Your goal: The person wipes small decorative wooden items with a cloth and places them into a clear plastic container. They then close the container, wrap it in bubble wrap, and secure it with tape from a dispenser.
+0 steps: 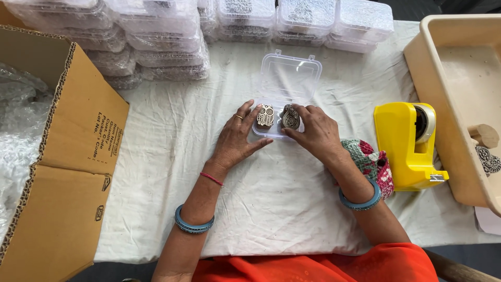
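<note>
— What's going on at the desk (pixel 292 193), looking down from the head view?

— Two carved blocks are being settled into a small clear case (pixel 286 94), lid open toward twelve o'clock. The left hand (pixel 236 140) lies flat, fingers spread narrow, its tips against the pale block (pixel 265 116) and the case's left edge. The right hand (pixel 312 131) pinches the dark block (pixel 290 118) from three o'clock, thumb and fingers closed round it.

— Where are the blocks?

— Side by side in the tray's near half, touching or nearly so; I can't tell which. Both sit just at the fingertips.

— Which step, you reckon?

— Seating the second block, I'd judge. The next move would want the dark block pressed level beside the pale one, then the lid brought down without pinching anything.

— Anything else about?

— A yellow tape dispenser (pixel 404 146) at three o'clock, a beige tub (pixel 459 78) past it, a carton (pixel 62 156) at nine, stacked cases (pixel 302 21) at twelve.
</note>
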